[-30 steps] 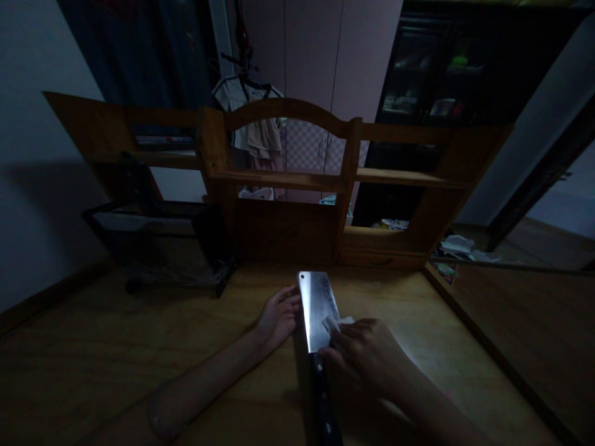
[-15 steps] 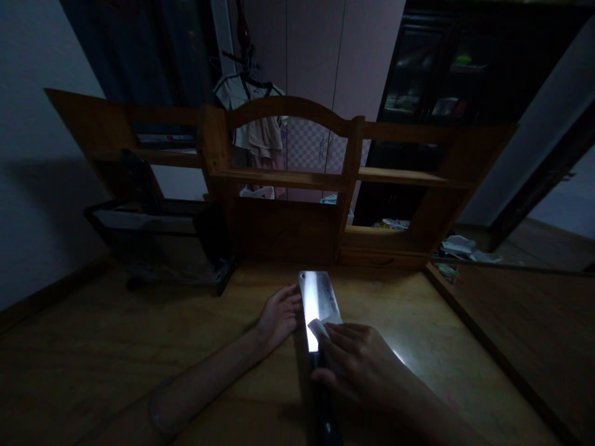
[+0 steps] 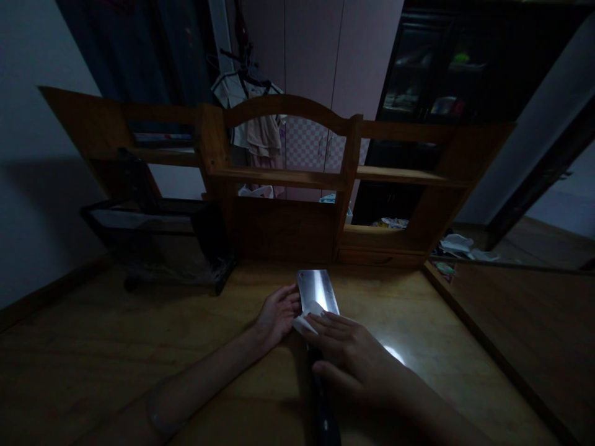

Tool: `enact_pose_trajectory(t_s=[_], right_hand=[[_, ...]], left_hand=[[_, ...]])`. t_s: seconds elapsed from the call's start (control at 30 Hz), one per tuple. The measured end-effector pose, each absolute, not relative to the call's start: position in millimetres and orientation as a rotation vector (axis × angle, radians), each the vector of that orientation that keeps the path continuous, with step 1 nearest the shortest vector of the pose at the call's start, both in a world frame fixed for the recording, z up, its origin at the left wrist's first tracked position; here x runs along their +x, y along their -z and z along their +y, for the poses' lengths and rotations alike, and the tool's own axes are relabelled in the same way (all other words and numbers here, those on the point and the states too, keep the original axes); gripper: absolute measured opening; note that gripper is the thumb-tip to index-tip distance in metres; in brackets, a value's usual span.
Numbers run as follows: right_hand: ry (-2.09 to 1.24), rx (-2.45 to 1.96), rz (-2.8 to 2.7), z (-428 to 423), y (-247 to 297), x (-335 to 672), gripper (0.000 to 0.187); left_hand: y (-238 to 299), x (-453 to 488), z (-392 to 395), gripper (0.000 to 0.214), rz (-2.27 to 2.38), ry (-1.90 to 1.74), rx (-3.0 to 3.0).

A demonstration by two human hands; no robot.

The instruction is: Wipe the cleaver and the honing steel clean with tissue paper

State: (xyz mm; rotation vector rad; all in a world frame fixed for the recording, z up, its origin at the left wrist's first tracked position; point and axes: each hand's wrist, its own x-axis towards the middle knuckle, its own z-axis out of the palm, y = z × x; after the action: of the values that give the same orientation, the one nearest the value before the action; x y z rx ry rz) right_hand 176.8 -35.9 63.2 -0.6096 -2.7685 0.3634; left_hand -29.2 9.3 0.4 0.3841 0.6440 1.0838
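Observation:
A broad steel cleaver (image 3: 318, 288) lies flat on the wooden desk (image 3: 139, 334), its blade pointing away from me and its dark handle (image 3: 323, 412) toward me. My left hand (image 3: 279, 313) rests at the blade's left edge, fingers bent against it. My right hand (image 3: 348, 350) lies over the near part of the blade and presses a small white tissue (image 3: 304, 320) onto the metal with flat, closed fingers. The tissue is mostly hidden under those fingers.
A wooden shelf unit (image 3: 288, 179) with an arched top stands at the back of the desk. A dark wire rack (image 3: 153, 235) sits at the back left. Clothes (image 3: 260, 133) hang behind the shelf. Small clutter (image 3: 458, 248) lies beyond the desk's right edge.
My right hand has slid the tissue leftward across the blade, from its right side to its left edge. The left hand has stayed at the blade's left side.

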Motion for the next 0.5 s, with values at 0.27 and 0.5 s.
enact_pose_trajectory(t_s=[0.27, 0.5], right_hand=[[-0.445, -0.625, -2.749, -38.9, -64.9, 177.9, 0.037], [-0.399, -0.722, -2.703, -36.1, -64.6, 182.8, 0.04]], left_hand=[[0.6, -29.3, 8.8, 0.021, 0.561, -1.073, 0.389], [0.8, -28.8, 9.2, 0.021, 0.571, -1.081, 0.395]])
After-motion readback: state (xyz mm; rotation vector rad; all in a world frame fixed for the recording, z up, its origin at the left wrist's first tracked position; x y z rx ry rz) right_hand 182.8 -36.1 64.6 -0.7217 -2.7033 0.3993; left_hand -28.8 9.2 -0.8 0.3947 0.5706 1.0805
